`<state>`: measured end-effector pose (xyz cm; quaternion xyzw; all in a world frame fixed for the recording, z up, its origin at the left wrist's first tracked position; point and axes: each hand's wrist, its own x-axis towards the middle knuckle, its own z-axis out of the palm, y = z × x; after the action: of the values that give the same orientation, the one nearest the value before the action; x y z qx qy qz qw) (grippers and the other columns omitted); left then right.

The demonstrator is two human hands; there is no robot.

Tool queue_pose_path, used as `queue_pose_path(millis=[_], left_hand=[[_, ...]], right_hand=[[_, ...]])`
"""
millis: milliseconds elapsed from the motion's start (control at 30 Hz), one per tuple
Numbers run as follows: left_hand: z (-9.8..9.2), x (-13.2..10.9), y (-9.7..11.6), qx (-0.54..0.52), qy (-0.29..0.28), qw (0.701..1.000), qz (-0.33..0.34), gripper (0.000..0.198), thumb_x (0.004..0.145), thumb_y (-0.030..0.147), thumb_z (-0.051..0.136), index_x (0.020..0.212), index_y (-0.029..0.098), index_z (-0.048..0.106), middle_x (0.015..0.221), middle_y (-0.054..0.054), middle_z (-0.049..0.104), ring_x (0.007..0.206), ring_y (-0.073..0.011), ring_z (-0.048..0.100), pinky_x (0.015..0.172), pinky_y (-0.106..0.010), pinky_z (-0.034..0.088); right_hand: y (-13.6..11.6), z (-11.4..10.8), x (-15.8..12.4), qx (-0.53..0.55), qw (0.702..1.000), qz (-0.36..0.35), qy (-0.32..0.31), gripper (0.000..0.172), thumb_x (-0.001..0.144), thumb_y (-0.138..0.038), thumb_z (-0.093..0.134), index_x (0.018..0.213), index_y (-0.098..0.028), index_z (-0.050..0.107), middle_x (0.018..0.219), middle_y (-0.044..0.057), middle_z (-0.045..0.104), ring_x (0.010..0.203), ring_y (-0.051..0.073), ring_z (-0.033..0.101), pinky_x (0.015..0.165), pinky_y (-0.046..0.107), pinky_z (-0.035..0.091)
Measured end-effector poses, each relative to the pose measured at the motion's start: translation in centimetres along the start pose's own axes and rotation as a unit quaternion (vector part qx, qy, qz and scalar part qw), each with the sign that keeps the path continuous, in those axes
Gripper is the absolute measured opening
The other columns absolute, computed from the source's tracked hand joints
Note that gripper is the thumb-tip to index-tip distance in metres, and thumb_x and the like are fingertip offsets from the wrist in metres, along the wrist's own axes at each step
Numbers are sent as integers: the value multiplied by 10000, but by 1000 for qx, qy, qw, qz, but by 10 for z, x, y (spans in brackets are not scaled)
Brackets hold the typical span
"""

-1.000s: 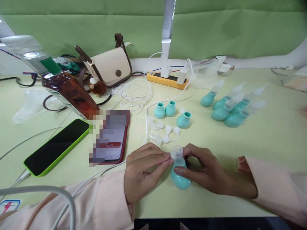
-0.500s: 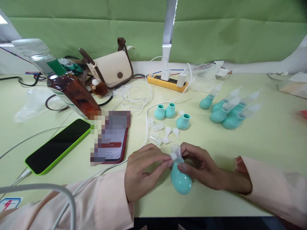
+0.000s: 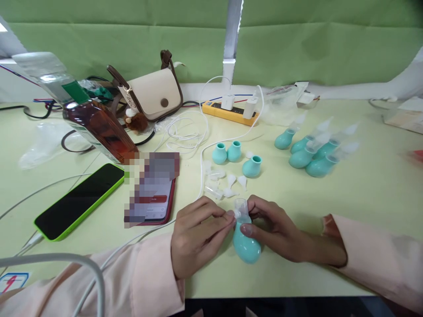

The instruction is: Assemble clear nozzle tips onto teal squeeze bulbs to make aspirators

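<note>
My right hand is closed on a teal nasal aspirator bulb, thumb in front and fingers behind. A clear tube stands in the bulb's neck, its open end up. My left hand pinches a small white plastic piece between thumb and forefinger, against the side of the clear tube. Just beyond the hands lie several loose white cone tips and clear tubes. Three open teal bulbs stand behind them.
Several bulbs with tubes and tips lie at the right. A yellow power strip, cables and a beige handbag are at the back. On the left are a bottle, a green-cased phone and a red-cased phone.
The bulb in my right hand has shifted slightly up and left. My left fingers have closed further over the small white piece, so less of it shows.
</note>
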<state>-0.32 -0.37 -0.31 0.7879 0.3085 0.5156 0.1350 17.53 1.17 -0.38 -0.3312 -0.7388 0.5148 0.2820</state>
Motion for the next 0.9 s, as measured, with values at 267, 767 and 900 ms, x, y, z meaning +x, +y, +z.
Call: queue_pose_path(millis=[267, 767, 900], left_hand=[[0, 6, 1, -47, 8, 998, -44, 124, 659, 12, 601, 740, 101, 628, 630, -50, 613, 602, -119, 517, 517, -260, 455], [-4, 10, -3, 69, -42, 996, 30, 146, 665, 7, 581, 778, 96, 607, 646, -53, 620, 608, -130, 479, 522, -275, 446], [-8, 9, -6, 149, -75, 980, 108, 96, 668, 17, 578, 737, 81, 595, 598, -46, 605, 600, -137, 478, 487, -258, 426]], right_hand=[[1, 0, 1, 16, 1000, 15, -2, 175, 788, -311, 474, 729, -176, 381, 628, -25, 399, 557, 73, 354, 477, 206, 307], [-3, 1, 2, -2, 999, 35, 22, 195, 753, -293, 517, 681, -175, 380, 543, -55, 342, 479, 54, 303, 416, 184, 255], [-5, 1, 1, -12, 1000, 15, 10, 201, 742, -253, 532, 673, -179, 358, 519, -67, 331, 454, 46, 284, 395, 177, 229]])
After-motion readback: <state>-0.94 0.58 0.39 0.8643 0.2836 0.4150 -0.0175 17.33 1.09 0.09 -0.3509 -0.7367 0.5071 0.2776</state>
